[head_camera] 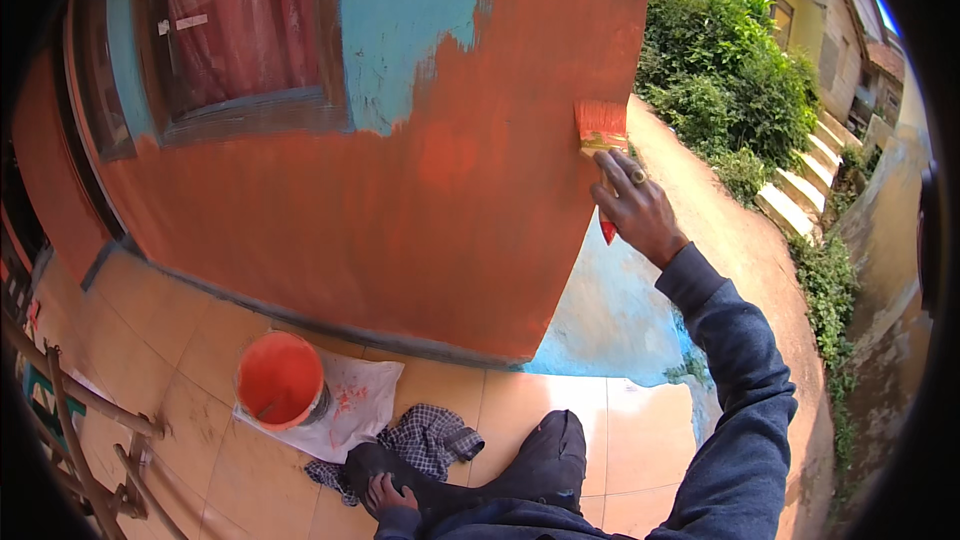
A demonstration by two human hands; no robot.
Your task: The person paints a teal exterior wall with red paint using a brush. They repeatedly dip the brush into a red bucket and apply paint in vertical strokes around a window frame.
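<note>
My right hand [634,202] grips a wide paintbrush [602,124] near the wall's right edge. Its bristles, coated in orange-red paint, lie against the wall or just off it; the exact contact is hard to tell. The wall [360,232] is orange-red over its lower and right parts, with light blue paint [405,22] beside the window. My left hand [390,493] rests on my knee with its fingers apart and nothing in it. Left of my knees, a bucket of orange-red paint [280,379] stands on a paint-spotted white sheet [360,397].
A crumpled checked cloth [431,439] lies on the tiled floor [525,420] by my knee. Wooden poles [97,397] stand at the lower left. Beyond the wall's corner run a dirt path [712,210], green bushes [727,67] and concrete steps [806,184].
</note>
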